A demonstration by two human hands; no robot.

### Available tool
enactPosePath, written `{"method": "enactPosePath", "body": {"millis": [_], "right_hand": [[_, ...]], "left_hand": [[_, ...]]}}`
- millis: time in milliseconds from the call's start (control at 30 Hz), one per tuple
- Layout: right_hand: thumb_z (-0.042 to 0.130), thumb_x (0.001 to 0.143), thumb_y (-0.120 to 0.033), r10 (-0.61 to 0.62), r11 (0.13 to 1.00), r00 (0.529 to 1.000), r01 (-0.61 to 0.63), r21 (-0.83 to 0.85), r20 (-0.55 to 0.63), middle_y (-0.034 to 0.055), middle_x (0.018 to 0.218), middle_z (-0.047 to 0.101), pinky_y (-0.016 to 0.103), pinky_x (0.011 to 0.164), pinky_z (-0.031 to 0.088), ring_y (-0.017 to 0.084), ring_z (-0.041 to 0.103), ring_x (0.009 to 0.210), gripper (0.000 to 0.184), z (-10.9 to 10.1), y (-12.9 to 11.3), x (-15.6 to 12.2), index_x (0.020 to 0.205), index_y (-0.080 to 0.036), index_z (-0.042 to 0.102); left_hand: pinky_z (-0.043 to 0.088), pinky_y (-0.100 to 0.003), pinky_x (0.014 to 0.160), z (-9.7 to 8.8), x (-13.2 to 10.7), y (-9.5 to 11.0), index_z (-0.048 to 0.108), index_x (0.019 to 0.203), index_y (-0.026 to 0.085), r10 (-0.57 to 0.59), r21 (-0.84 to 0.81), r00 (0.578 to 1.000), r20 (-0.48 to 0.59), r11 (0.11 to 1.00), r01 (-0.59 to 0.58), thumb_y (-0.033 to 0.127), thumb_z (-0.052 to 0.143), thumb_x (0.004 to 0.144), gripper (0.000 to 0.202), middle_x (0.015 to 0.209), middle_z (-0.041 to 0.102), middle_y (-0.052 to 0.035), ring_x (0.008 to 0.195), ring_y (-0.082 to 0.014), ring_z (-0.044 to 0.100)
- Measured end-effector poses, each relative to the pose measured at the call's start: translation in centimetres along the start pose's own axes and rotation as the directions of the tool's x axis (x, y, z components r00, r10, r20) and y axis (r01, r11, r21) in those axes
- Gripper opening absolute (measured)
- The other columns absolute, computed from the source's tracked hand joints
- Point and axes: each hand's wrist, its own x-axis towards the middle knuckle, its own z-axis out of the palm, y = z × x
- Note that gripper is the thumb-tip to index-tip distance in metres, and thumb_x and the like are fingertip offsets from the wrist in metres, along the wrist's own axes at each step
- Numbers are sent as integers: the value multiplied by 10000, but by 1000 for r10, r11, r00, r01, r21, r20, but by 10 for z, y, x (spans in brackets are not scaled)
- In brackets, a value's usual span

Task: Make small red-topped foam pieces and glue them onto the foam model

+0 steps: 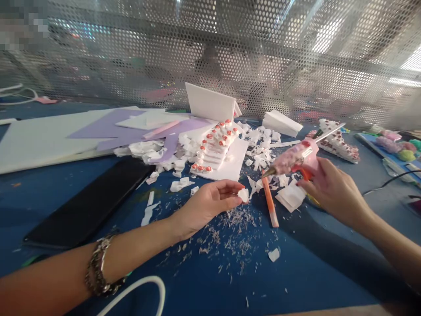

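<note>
Between the thumb and fingers of my left hand is a small scrap of white paper. My right hand grips a pink hot glue gun, its nozzle pointing left and down, apart from the scrap. A glue stick sticks out of its back end. Beyond my left hand stands a small white model with steps and rows of red-and-white bits, on a white base sheet. Under the nozzle lies an orange-handled craft knife, as far as I can tell.
Torn white scraps surround the model. A black phone-like slab lies left, near white boards and purple sheets. A second decorated piece lies right. A perforated metal screen rises behind; a white cable curves in front.
</note>
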Motion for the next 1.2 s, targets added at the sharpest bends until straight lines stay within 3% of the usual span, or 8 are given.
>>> {"method": "enactPosePath", "body": {"millis": [167,400,633,900,1200], "right_hand": [[418,810,-510,-103,994,994,102,-39,-42,79,773,555,280,524,362,201,539,662,428,13,-4,-10,1053,-157,415],[388,848,-457,-179,983,983,177,-46,-48,106,821,580,288,535,397,207,574,691,398,17,-6,-14,1081,-135,418],[339,871,-431,-241,969,958,228,-98,-153,103,769,588,294,506,413,205,576,652,382,19,-5,-14,1067,-119,439],[318,883,-417,-229,971,961,216,-99,-155,120,816,599,290,512,422,213,592,707,367,19,-6,-15,1063,-121,438],[370,835,-521,-159,984,976,144,-105,-148,118,876,579,300,583,424,230,584,786,472,20,-6,-14,1095,-130,419]], "left_hand": [[458,-209,782,1,-1,1,590,935,208,8,-46,1000,22,999,-7,304,659,719,246,904,613,-8,844,-96,588],[457,-206,743,1,-1,3,589,936,216,13,-68,999,51,998,-10,288,651,727,229,875,617,-1,824,-103,595],[447,-185,719,1,-1,1,600,915,221,6,-116,998,62,993,1,276,650,731,198,829,635,15,796,-94,605],[433,-161,689,2,1,0,605,896,224,25,-135,998,58,991,-17,259,647,738,168,790,653,33,750,-68,600],[451,-159,679,1,-1,-2,599,886,214,33,-130,999,39,991,-27,272,651,729,176,761,628,27,720,-64,589]]}}
